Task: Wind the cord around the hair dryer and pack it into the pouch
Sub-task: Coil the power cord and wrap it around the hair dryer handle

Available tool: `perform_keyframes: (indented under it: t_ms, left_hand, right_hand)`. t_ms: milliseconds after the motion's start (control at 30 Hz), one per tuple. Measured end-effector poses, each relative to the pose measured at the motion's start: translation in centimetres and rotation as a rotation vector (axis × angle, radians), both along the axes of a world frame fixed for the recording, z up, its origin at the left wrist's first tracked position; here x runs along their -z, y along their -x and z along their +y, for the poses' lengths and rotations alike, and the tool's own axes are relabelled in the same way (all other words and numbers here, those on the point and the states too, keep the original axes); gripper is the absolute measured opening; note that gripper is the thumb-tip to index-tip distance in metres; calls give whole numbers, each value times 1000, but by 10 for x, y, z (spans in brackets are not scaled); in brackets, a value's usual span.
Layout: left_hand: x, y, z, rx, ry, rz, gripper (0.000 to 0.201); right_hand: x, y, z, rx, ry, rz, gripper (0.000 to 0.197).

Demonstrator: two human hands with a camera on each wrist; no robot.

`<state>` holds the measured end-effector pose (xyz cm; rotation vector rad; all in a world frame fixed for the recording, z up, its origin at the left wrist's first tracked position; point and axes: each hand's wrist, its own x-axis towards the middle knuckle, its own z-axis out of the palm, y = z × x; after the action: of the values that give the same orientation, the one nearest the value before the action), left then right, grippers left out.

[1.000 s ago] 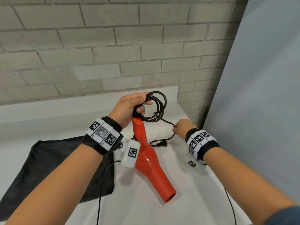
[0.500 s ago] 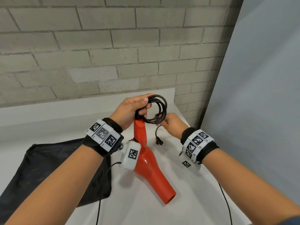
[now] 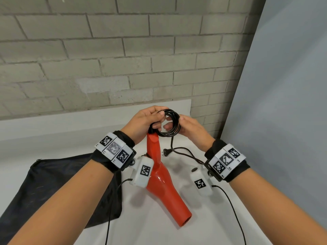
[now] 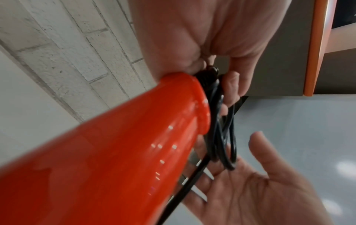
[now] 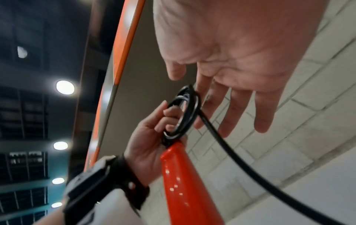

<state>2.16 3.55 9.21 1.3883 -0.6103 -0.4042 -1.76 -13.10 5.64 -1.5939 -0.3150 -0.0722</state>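
Left hand (image 3: 141, 121) grips the coiled cord (image 3: 170, 123) at the handle end of the red hair dryer (image 3: 162, 181), nozzle resting on the table (image 3: 159, 232). Right hand (image 3: 191, 128), fingers straight, touches the coil's side. Black pouch (image 3: 53, 188) lies flat at left.

A white tabletop (image 3: 177, 232) runs back to a pale grey brick wall (image 3: 106, 50). A plain grey panel (image 3: 292, 103) stands along the tabletop's right edge.

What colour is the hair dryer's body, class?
Glossy red-orange; the hair dryer shows best in the head view.
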Motion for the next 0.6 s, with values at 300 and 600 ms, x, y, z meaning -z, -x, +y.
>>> perform_keyframes:
  t_ms: [300,600]
  left_hand:
    - [2,-2,6,68,-17,-33,28]
    - [6,-6,8,111,-3,-34,30]
  right_hand:
    - [0,-5,14,202,77,-54,24]
    - [12,-3,-6,175,65,58,31]
